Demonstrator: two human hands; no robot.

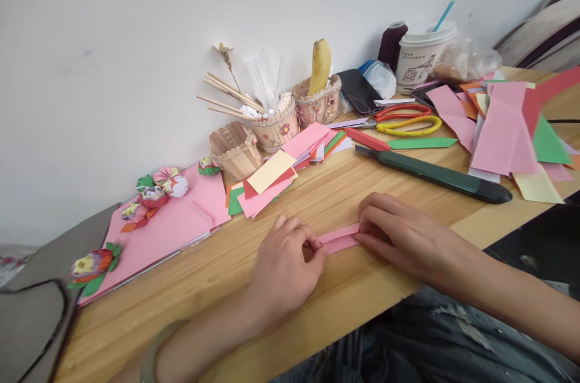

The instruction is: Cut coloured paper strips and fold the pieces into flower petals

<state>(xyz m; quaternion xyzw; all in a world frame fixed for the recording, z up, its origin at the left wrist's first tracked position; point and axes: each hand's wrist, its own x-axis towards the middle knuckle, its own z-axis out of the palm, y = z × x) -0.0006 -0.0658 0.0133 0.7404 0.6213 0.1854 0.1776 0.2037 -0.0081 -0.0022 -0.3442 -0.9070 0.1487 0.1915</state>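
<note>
A strip of pink paper (339,239) lies on the wooden table between my hands, creased lengthwise with its long edges folded inward. My left hand (290,262) pinches its left end between thumb and fingers. At the other end, my right hand (389,229) grips the strip, its fingertips curled over the paper. Just beyond them lies a green-handled utility knife (435,174). Near the knife are a folded red paper strip (367,139) and a folded green paper strip (422,143). A stack of coloured paper rectangles (270,171) rests beyond my left hand.
Scissors with red and yellow handles (408,125) lie behind the knife. Loose paper scraps (502,129) pile up at right. Small wooden baskets (235,150) line the wall, one holding a banana (319,66). Folded paper flowers (154,196) sit on pink sheets (181,220) at left. A lidded cup (421,57) stands behind.
</note>
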